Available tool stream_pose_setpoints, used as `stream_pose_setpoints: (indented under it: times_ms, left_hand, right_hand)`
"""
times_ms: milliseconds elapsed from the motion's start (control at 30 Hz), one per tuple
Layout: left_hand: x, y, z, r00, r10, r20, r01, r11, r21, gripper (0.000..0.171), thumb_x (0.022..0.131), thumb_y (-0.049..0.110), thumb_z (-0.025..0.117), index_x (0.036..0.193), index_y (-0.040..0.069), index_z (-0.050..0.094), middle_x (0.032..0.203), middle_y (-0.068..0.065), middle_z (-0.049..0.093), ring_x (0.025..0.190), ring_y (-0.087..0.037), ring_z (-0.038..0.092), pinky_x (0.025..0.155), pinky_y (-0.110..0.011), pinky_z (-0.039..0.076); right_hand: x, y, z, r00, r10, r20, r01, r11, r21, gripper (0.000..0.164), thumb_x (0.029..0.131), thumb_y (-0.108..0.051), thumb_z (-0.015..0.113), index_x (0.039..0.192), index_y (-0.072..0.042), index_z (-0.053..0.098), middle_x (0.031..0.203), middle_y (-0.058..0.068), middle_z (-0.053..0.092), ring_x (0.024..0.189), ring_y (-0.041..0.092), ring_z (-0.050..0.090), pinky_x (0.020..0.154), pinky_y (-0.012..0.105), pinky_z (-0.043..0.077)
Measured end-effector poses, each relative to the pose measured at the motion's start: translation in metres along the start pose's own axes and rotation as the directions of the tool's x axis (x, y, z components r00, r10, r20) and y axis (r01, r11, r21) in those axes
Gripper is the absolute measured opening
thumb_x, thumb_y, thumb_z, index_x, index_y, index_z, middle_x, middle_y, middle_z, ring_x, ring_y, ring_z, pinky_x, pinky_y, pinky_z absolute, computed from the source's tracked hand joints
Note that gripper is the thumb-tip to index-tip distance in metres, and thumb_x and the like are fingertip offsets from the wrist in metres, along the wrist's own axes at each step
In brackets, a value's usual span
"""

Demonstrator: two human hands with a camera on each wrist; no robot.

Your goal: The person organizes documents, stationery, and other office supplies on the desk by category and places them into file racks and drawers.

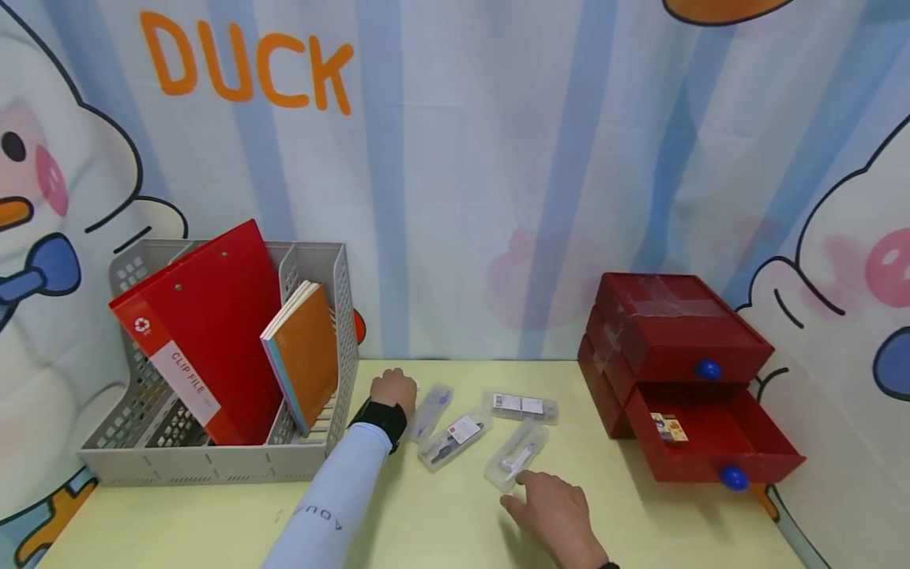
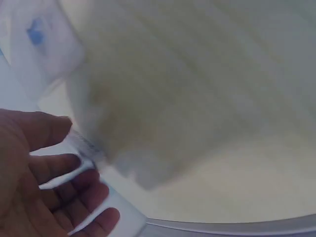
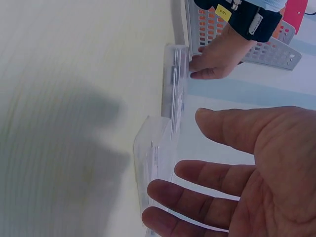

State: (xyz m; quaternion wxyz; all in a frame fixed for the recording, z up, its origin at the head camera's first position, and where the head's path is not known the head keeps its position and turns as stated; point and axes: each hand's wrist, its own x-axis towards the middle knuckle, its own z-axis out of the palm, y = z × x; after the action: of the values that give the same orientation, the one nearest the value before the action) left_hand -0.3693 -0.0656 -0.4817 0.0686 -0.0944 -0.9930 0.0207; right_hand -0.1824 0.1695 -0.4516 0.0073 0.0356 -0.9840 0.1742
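My left hand [image 1: 393,391] reaches to the table's back, beside the grey organizer. In the left wrist view its thumb and fingers are spread, fingertips right at a small clear thing with printing [image 2: 88,147]; I cannot tell what it is. Just right of this hand lies a clear pencil case [image 1: 431,411] with something blue inside. A second clear case [image 1: 455,439] has a white label and a dark pen in it. My right hand [image 1: 554,510] is held with thumb and fingers apart, close by the near end of another clear case [image 1: 517,454]. A labelled clear case [image 1: 524,406] lies behind that.
On the left a grey organizer [image 1: 206,468] holds a red clip file [image 1: 220,332] and notebooks [image 1: 307,356]. To the right stands a dark red drawer box [image 1: 682,316]; its pulled-out lower drawer [image 1: 711,462] contains a small printed item [image 1: 669,427]. A duck-print curtain [image 1: 462,197] hangs behind.
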Motion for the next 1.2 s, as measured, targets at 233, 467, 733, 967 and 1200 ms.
stream_pose_setpoints:
  times_ms: [233,467,733,967,1200]
  left_hand:
    - [-0.011,0.002,0.002,0.991,-0.096,-0.094,0.085,0.990,-0.108,0.013,0.089,0.006,0.071,0.075,0.005,0.072,0.071,-0.011,0.065,0.068,-0.027,0.065,0.059,-0.041,0.055]
    - [-0.014,0.006,-0.004,0.997,-0.068,-0.018,0.067,0.995,-0.067,0.017,0.088,0.003,0.071,0.072,0.008,0.072,0.069,-0.009,0.065,0.064,-0.023,0.066,0.055,-0.042,0.055]
    - [-0.026,0.002,-0.023,1.000,-0.009,-0.004,0.009,0.993,-0.119,0.015,0.089,0.006,0.071,0.074,0.007,0.070,0.071,-0.010,0.065,0.065,-0.025,0.065,0.056,-0.040,0.054]
    - [-0.052,0.020,-0.052,0.983,0.148,-0.108,-0.159,0.982,-0.101,0.007,0.089,0.005,0.072,0.090,0.003,0.065,0.077,-0.011,0.066,0.071,-0.026,0.066,0.064,-0.038,0.056]
    - [-0.076,0.042,-0.060,0.959,0.267,-0.093,-0.270,0.962,-0.030,0.016,0.086,0.005,0.075,0.099,0.007,0.065,0.081,-0.007,0.069,0.071,-0.022,0.067,0.062,-0.038,0.054]
  right_hand:
    - [-0.002,0.000,0.001,1.000,0.006,0.014,-0.006,1.000,-0.002,0.034,0.085,-0.035,0.074,0.104,-0.007,0.071,0.094,0.009,0.071,0.086,0.032,0.067,0.070,0.051,0.045]
    - [-0.004,0.001,0.001,1.000,0.001,0.007,-0.001,1.000,0.006,0.033,0.085,-0.035,0.074,0.104,-0.008,0.071,0.093,0.009,0.071,0.085,0.032,0.067,0.069,0.050,0.045]
    - [-0.002,-0.004,-0.001,1.000,0.006,0.000,-0.006,1.000,-0.003,0.033,0.085,-0.034,0.074,0.104,-0.007,0.072,0.094,0.009,0.071,0.087,0.033,0.067,0.071,0.051,0.046]
    - [0.002,-0.007,0.000,1.000,-0.015,-0.012,0.015,1.000,-0.011,0.032,0.085,-0.034,0.073,0.102,-0.006,0.071,0.091,0.009,0.070,0.084,0.032,0.066,0.069,0.049,0.045]
    - [0.004,-0.010,0.000,0.998,-0.037,-0.058,0.037,0.999,-0.005,0.033,0.083,-0.031,0.076,0.104,-0.005,0.073,0.092,0.010,0.071,0.086,0.031,0.068,0.068,0.049,0.048]
